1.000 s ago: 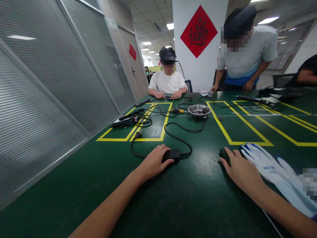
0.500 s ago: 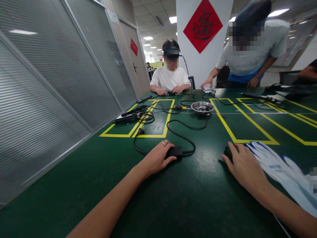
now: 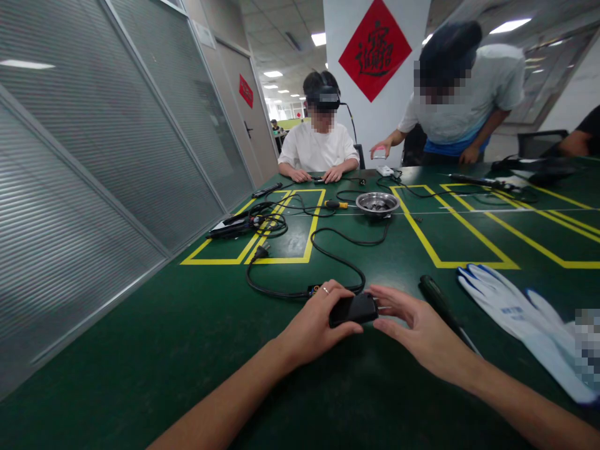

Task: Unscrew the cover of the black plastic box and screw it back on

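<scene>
My left hand [image 3: 312,325] grips a black plastic cover [image 3: 354,310] from its left side, thumb along the near edge. My right hand [image 3: 417,331] is at the cover's right end, fingertips at the far corner and thumb at the near one. Just behind the left hand, a small part with coloured insides [image 3: 314,290] shows on the black power cord [image 3: 281,292]; the fingers partly hide it. A dark-handled screwdriver [image 3: 435,297] lies on the table beyond the right hand, its shaft partly covered by the forearm.
White gloves with blue trim [image 3: 520,319] lie at the right. Farther back are a metal bowl [image 3: 377,204] with small parts, a yellow-black screwdriver [image 3: 336,205] and coiled cables [image 3: 276,222]. Across the green table [image 3: 140,350] one person [image 3: 321,147] sits and another [image 3: 462,106] leans over.
My right hand has left the dark screwdriver and moved left to the black cover. My left hand has drawn the cover nearer, apart from the cord. The leaning person has lifted a small box.
</scene>
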A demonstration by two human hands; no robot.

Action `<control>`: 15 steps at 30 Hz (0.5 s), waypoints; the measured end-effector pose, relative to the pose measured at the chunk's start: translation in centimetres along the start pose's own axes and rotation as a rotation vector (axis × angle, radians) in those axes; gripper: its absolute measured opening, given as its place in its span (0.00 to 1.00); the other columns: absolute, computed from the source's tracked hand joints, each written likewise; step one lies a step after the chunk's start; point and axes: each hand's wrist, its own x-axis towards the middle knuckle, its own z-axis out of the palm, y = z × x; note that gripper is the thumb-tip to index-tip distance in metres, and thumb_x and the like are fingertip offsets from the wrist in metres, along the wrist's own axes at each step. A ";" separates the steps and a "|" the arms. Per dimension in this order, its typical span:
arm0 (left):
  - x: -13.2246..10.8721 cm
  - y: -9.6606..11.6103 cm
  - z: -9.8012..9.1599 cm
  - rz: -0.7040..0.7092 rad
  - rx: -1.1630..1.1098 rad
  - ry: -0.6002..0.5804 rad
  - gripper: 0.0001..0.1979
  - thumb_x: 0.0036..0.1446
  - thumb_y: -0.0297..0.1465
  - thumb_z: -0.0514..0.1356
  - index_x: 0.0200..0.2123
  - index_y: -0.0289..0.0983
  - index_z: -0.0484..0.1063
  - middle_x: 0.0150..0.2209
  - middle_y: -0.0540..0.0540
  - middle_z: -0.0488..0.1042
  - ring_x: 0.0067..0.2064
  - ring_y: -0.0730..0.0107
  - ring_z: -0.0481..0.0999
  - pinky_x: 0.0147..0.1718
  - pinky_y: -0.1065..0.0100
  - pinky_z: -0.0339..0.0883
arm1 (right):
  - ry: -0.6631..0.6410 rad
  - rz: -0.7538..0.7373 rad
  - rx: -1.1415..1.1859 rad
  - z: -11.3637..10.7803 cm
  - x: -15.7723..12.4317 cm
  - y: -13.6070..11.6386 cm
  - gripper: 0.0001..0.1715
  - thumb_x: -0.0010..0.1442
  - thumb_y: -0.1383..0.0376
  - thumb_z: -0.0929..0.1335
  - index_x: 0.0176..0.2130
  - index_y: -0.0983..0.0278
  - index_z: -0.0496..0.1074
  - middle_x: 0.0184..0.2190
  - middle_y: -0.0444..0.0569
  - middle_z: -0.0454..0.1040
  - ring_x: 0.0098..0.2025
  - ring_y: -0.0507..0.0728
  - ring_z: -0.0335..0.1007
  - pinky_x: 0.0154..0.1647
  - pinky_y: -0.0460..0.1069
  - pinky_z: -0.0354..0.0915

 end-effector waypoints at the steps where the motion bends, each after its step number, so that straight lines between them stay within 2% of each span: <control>1: -0.1 0.4 0.5 0.006 -0.026 -0.005 0.22 0.56 0.40 0.64 0.51 0.40 0.65 0.48 0.43 0.67 0.49 0.59 0.68 0.49 0.60 0.64 | -0.014 0.013 0.084 0.2 -0.1 0.1 0.31 0.57 0.55 0.68 0.58 0.58 0.63 0.56 0.52 0.69 0.54 0.57 0.69 0.58 0.58 0.63; 6: -0.6 0.9 2.2 -0.051 -0.082 0.028 0.20 0.56 0.38 0.64 0.50 0.40 0.66 0.47 0.43 0.67 0.48 0.59 0.69 0.48 0.59 0.64 | -0.055 0.070 0.396 0.5 -0.4 1.6 0.32 0.50 0.60 0.73 0.54 0.59 0.66 0.53 0.51 0.71 0.53 0.58 0.70 0.58 0.58 0.63; 10: 0.1 1.8 1.7 -0.086 -0.052 0.019 0.25 0.56 0.42 0.63 0.54 0.41 0.63 0.51 0.41 0.66 0.52 0.55 0.67 0.51 0.55 0.64 | -0.026 0.115 0.555 0.5 -0.4 2.4 0.26 0.50 0.62 0.73 0.50 0.59 0.69 0.51 0.50 0.73 0.54 0.58 0.69 0.60 0.57 0.60; 13: 0.2 3.7 0.4 -0.003 0.029 0.074 0.34 0.58 0.44 0.61 0.63 0.43 0.53 0.59 0.38 0.59 0.59 0.50 0.61 0.57 0.49 0.58 | 0.023 0.137 0.678 -0.1 -0.3 2.5 0.24 0.53 0.63 0.70 0.50 0.59 0.67 0.52 0.49 0.72 0.55 0.56 0.67 0.61 0.56 0.58; 15: -1.9 5.0 0.2 0.102 0.004 0.028 0.29 0.64 0.39 0.55 0.65 0.47 0.49 0.58 0.41 0.61 0.59 0.52 0.62 0.56 0.49 0.60 | 0.045 0.160 0.751 -0.8 0.0 2.6 0.19 0.56 0.61 0.68 0.49 0.60 0.68 0.51 0.50 0.73 0.54 0.56 0.68 0.60 0.57 0.60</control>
